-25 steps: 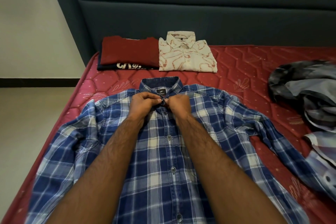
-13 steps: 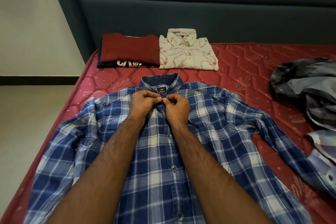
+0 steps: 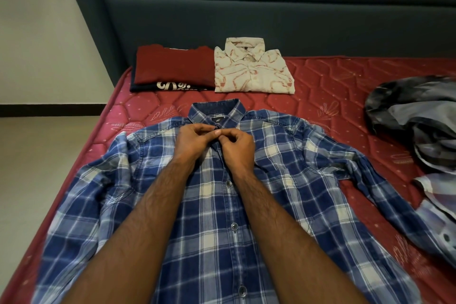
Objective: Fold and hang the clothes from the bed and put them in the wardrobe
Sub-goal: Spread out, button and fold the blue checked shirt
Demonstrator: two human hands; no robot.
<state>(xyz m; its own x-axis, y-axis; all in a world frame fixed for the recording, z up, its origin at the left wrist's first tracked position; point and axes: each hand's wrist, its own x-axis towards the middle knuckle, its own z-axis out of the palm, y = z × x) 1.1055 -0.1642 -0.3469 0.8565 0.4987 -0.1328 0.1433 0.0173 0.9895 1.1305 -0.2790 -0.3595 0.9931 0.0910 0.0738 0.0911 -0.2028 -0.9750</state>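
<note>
Grip: we pinch the shirt placket just below its collar with left hand and right hand, fingertips meeting. Shirt: flat, face up on bed, long axis running from collar toward us.

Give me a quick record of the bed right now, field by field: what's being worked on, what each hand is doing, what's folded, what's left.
Garment in work: blue plaid shirt, spread flat, front up
Left hand: pinches the placket below the collar
Right hand: pinches the same spot
Folded: red top on a dark printed top; cream patterned shirt beside them
Unfolded: grey clothes pile, right side
Surface: red mattress
</note>
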